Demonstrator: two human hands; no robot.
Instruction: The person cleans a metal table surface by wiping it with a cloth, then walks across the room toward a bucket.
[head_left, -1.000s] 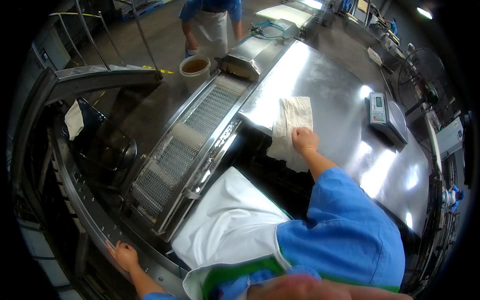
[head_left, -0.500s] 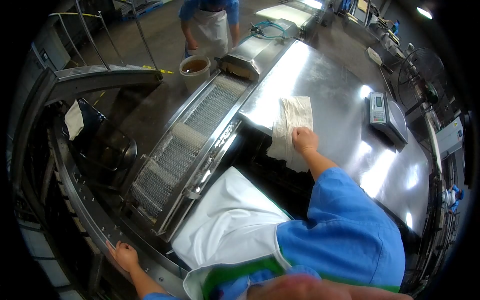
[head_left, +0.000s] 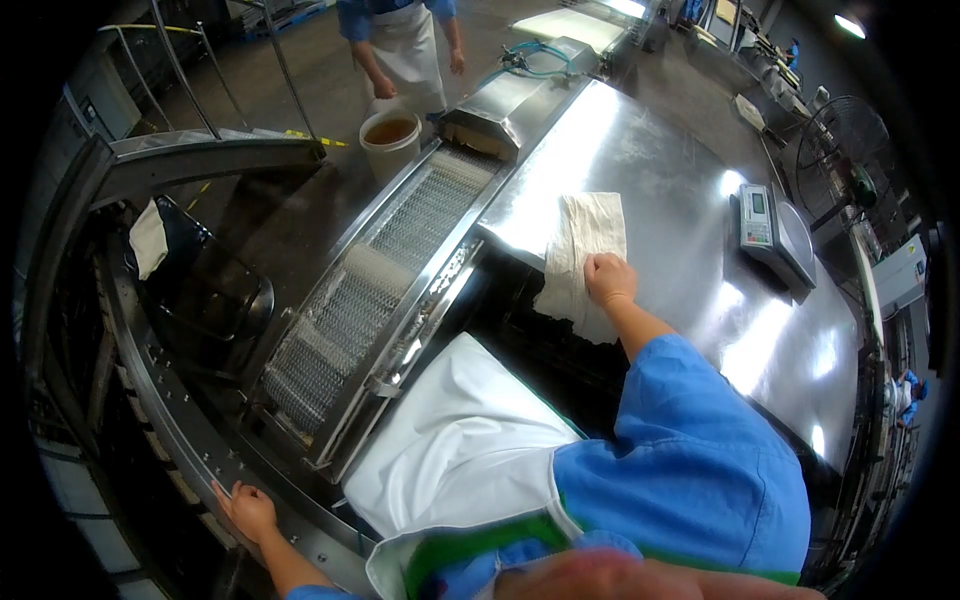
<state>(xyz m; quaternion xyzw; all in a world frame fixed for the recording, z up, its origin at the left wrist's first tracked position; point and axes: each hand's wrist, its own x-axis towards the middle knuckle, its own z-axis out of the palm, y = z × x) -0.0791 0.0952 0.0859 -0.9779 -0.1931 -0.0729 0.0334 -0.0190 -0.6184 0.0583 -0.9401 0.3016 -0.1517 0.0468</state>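
Note:
A wrinkled cream cloth (head_left: 590,222) lies on the shiny metal table (head_left: 675,190), its ragged lower end hanging over the near edge. My right hand (head_left: 608,280) is closed in a fist at the cloth's right side, pressing down on it. How much cloth is within the fingers is hidden. At lower left, my left hand (head_left: 250,510) rests on the curved metal rail (head_left: 190,430), index finger stretched out and nothing visible held.
A mesh conveyor belt (head_left: 345,295) slopes between my hands. A digital scale (head_left: 762,228) stands on the table's right. Beyond the conveyor are a white bucket (head_left: 390,152) of brown liquid and a person in an apron (head_left: 408,55). A chair (head_left: 210,270) and a fan (head_left: 842,150) flank the area.
The person beyond the conveyor has straightened and shifted slightly left, one hand now above the bucket. My hands, the cloth and the belt's position look almost the same.

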